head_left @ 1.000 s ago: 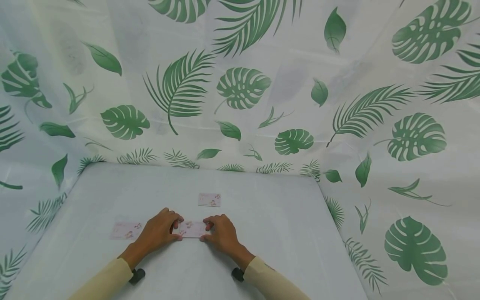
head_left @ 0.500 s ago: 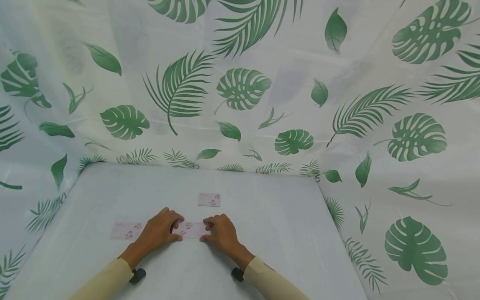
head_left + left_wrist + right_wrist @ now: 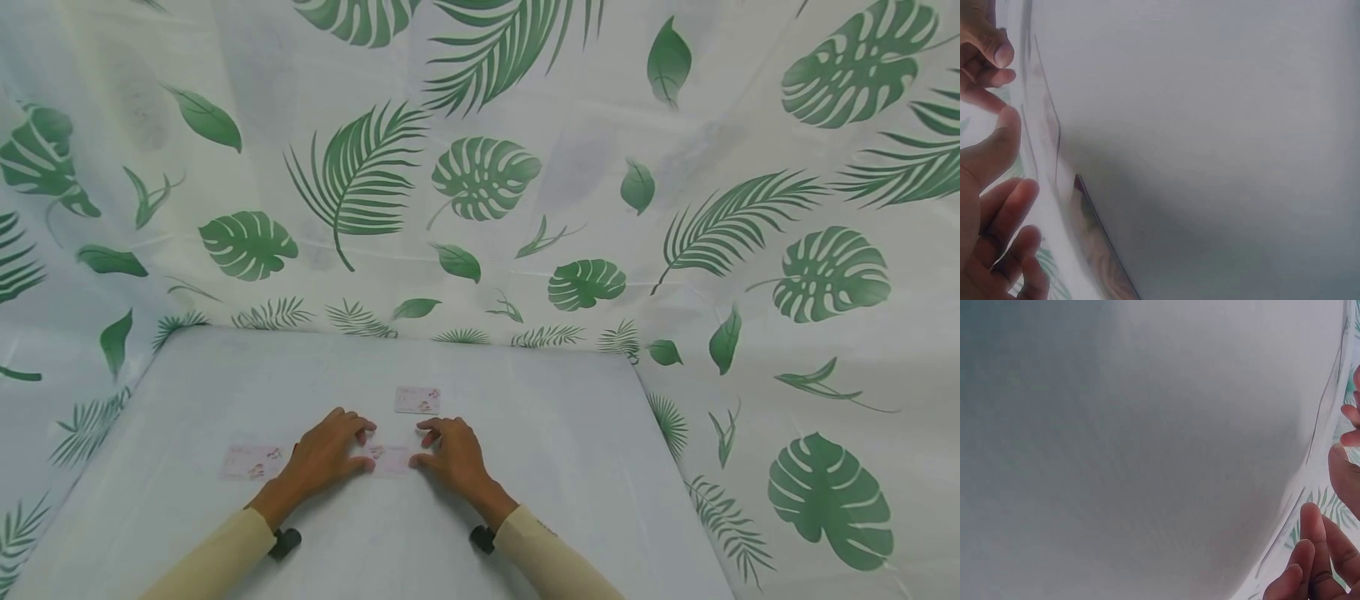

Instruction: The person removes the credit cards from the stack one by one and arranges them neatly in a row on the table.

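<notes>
A pale pink card (image 3: 390, 461) with a small flower print lies flat on the white table, between my two hands. My left hand (image 3: 326, 450) hovers at its left end, thumb and fingertips apart. At the right end is my right hand (image 3: 457, 458), its thumb and fingers spread with nothing gripped. In the left wrist view the fingers (image 3: 1022, 200) hang loosely bent above the table, holding nothing. The right wrist view shows the fingers (image 3: 1311, 519) likewise free of any card. The left hand hides part of the middle card's left end.
Another pink card (image 3: 252, 462) lies to the left, beside the left wrist. A third card (image 3: 417, 400) lies farther back, beyond the hands. The white table (image 3: 547, 417) ends against a curtain (image 3: 510, 242) printed with green leaves at the back and sides.
Both hands have let go of the middle card's ends. The fingertips have lifted and the hands have shifted slightly right. The cards lie where they were.
</notes>
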`<state>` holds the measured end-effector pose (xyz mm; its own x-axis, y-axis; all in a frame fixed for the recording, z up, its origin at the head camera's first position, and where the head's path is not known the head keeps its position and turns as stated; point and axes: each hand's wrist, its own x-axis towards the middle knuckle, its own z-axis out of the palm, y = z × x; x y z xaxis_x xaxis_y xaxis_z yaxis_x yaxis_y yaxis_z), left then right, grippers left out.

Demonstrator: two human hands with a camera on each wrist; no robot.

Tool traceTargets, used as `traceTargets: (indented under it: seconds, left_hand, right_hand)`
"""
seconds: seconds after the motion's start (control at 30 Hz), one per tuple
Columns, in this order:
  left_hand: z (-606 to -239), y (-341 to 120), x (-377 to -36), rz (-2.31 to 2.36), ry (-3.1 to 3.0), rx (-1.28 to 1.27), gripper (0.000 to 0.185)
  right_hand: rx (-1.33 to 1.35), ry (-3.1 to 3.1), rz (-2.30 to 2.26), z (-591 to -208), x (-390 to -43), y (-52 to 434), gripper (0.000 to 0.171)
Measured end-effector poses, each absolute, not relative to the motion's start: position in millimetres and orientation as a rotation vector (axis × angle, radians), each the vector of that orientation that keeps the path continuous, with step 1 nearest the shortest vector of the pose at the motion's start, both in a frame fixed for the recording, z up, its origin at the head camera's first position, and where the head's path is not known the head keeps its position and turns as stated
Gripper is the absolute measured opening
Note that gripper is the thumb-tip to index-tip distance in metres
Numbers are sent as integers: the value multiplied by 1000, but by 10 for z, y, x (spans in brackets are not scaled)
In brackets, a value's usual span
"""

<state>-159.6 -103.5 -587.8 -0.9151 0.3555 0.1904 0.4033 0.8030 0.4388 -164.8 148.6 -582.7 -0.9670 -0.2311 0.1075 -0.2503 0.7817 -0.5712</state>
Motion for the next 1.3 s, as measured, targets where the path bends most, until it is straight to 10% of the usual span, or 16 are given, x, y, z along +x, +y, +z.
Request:
traceTargets:
  seconds: [1.3]
  left_hand:
    - [-5953,-784,-2223,-813,-2838,-534,58]
  right_hand:
    - [165,-2946,956,-5837,-2302,1659,54]
